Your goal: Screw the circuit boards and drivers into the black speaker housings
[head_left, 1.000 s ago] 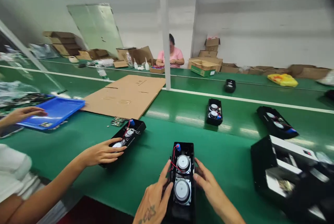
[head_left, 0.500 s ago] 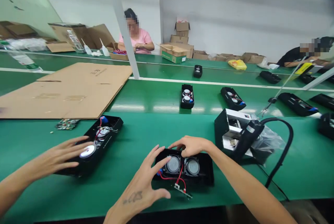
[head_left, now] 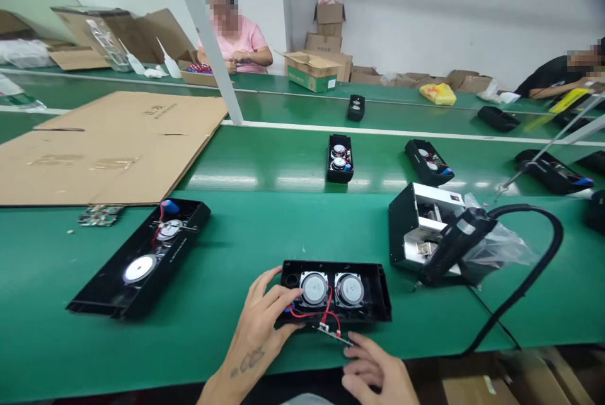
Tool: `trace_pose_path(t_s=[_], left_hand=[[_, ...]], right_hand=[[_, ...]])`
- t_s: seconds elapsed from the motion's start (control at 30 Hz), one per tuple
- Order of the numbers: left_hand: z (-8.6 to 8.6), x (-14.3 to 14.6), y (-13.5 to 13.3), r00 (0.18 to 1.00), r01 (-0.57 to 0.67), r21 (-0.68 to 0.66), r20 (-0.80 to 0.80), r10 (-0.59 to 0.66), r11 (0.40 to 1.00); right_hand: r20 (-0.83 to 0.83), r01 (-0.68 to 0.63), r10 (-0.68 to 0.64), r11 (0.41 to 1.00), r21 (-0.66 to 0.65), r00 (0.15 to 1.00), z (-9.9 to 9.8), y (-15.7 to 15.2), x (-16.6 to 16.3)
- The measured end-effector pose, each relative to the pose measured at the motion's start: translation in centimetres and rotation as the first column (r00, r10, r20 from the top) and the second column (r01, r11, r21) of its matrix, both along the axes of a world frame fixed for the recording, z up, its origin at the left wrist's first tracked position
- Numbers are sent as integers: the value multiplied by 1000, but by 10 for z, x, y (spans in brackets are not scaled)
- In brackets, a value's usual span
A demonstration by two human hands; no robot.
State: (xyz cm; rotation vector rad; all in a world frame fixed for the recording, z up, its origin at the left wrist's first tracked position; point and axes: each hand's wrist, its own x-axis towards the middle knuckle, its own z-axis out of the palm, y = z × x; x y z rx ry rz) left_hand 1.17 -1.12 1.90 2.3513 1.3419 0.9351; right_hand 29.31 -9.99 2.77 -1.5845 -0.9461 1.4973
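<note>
A black speaker housing (head_left: 373,310) with two round speakers (head_left: 350,290) lies crosswise in front of me. My left hand (head_left: 262,323) grips its left end, thumb at the near edge and fingers over the side wall. Red wires (head_left: 307,315) run from the housing to a small circuit board (head_left: 333,334) at its near edge. My right hand (head_left: 378,367) is at the board's right end; its index fingertip touches the board, and the thumb is apart from the fingers. Part of a blue component (head_left: 288,308) shows beside my left fingers.
Another open housing (head_left: 108,285) lies at left, near loose circuit boards (head_left: 100,215) and flat cardboard (head_left: 108,153). At right stand a black-and-silver device (head_left: 401,228) and a corded black tool (head_left: 456,247). More housings (head_left: 340,175) lie beyond. Two people sit across the tables.
My right hand has moved from the housing's far edge down to the circuit board. My left hand has closed on the housing's left end. Another person's hand has left the left housing.
</note>
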Motion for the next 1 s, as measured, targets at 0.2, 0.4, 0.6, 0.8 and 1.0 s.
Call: trace_pose_path(t_s=[0.2, 0.4, 0.6, 0.8, 1.0], left_hand=[[7, 22, -10, 1000, -12, 52, 9, 11, 999], [22, 18, -12, 1000, 13, -6, -1, -13, 1000], [32, 24, 1, 992, 77, 15, 104, -78, 997], [34, 34, 8, 989, 4, 15, 150, -6, 1000], [47, 30, 1, 986, 151, -102, -52, -157, 983]], right_hand=[[-312, 459, -444, 888, -28, 840, -6, 0, -46], [-113, 466, -452, 865, 184, 885, 24, 25, -38], [552, -418, 31, 690, 591, 833, 67, 73, -13], [924, -849, 48, 415, 328, 380, 71, 87, 2], [959, -900, 135, 398, 179, 251, 63, 87, -13]])
